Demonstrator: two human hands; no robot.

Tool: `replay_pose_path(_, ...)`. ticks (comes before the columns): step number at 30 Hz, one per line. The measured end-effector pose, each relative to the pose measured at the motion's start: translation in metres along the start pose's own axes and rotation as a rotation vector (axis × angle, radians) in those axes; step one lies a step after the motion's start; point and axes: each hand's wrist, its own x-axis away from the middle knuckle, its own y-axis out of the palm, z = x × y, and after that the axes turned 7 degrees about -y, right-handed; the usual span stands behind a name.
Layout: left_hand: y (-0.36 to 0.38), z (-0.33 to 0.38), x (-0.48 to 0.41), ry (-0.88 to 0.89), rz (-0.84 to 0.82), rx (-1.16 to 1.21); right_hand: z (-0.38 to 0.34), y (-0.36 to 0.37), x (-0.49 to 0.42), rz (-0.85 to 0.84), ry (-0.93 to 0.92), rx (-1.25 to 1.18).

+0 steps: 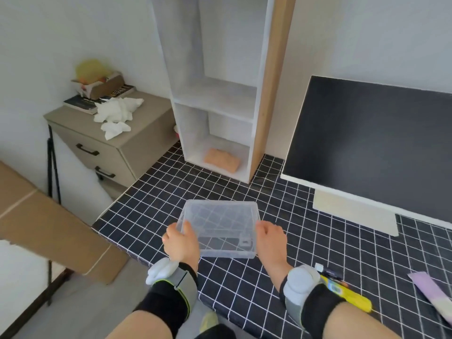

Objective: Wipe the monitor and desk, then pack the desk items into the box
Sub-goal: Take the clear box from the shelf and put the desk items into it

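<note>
The clear plastic box (pixel 220 228) is right in front of me, at the counter's (pixel 318 253) front edge. My left hand (pixel 181 241) grips its left side, my right hand (pixel 270 238) its right. The yellow pen (pixel 347 292) lies nearer my right hand.

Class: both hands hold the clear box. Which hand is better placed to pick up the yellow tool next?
Probably the right hand: the yellow tool lies by its wrist, while the left hand sits across the clear box.
</note>
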Motion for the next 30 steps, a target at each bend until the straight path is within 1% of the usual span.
replay_pose_path(2, -0.008, 0.013, 0.005, 0.088, 0.055, 0.057, -0.012, -0.01, -0.004, -0.005, 0.102, -0.244)
replay_pose_path(3, -0.013, 0.02, 0.009, 0.122, 0.042, 0.136, -0.018, -0.016, -0.007, -0.003, 0.159, -0.345)
replay_pose_path(5, -0.018, 0.028, 0.015, 0.102, -0.03, 0.311, -0.031, -0.029, -0.02, 0.009, 0.254, -0.537)
replay_pose_path(7, -0.021, 0.026, 0.017, 0.108, -0.042, 0.367, -0.043, -0.041, -0.034, -0.006, 0.311, -0.755)
replay_pose_path(9, -0.021, 0.015, 0.02, 0.224, -0.106, 0.27, -0.05, -0.048, -0.047, -0.039, 0.243, -0.874)
replay_pose_path(10, -0.018, 0.01, 0.02, 0.304, -0.183, 0.136, -0.054, -0.051, -0.052, -0.055, 0.176, -0.888)
replay_pose_path(11, -0.016, 0.006, 0.02, 0.39, -0.268, -0.066, -0.058, -0.053, -0.058, -0.079, 0.116, -0.875)
replay_pose_path(13, -0.005, -0.001, 0.019, 0.546, -0.467, -0.5, -0.058, -0.055, -0.071, -0.092, 0.057, -0.803)
replay_pose_path(14, 0.0, -0.004, 0.018, 0.599, -0.558, -0.638, -0.053, -0.055, -0.077, -0.085, 0.073, -0.744)
replay_pose_path(15, 0.003, -0.007, 0.018, 0.634, -0.635, -0.723, -0.046, -0.056, -0.079, -0.071, 0.097, -0.651)
replay_pose_path(17, 0.006, -0.013, 0.016, 0.686, -0.724, -0.836, -0.021, -0.055, -0.079, -0.085, 0.125, -0.322)
replay_pose_path(18, 0.007, -0.016, 0.013, 0.713, -0.738, -0.876, -0.005, -0.054, -0.074, -0.153, 0.104, -0.119)
replay_pose_path(20, 0.006, -0.019, 0.008, 0.739, -0.739, -0.895, 0.026, -0.049, -0.059, -0.363, 0.038, 0.236)
replay_pose_path(21, 0.006, -0.02, 0.004, 0.742, -0.753, -0.897, 0.038, -0.046, -0.051, -0.458, 0.019, 0.371)
replay_pose_path(22, 0.004, -0.02, 0.004, 0.752, -0.77, -0.912, 0.046, -0.043, -0.041, -0.518, -0.005, 0.487)
replay_pose_path(24, 0.005, -0.022, 0.001, 0.755, -0.838, -0.944, 0.059, -0.035, -0.031, -0.539, -0.054, 0.689)
replay_pose_path(26, 0.006, -0.024, 0.0, 0.735, -0.909, -0.923, 0.065, -0.027, -0.025, -0.504, -0.062, 0.761)
replay_pose_path(30, 0.01, -0.018, -0.001, 0.69, -1.061, -1.001, 0.077, -0.028, -0.033, -0.435, 0.052, 0.59)
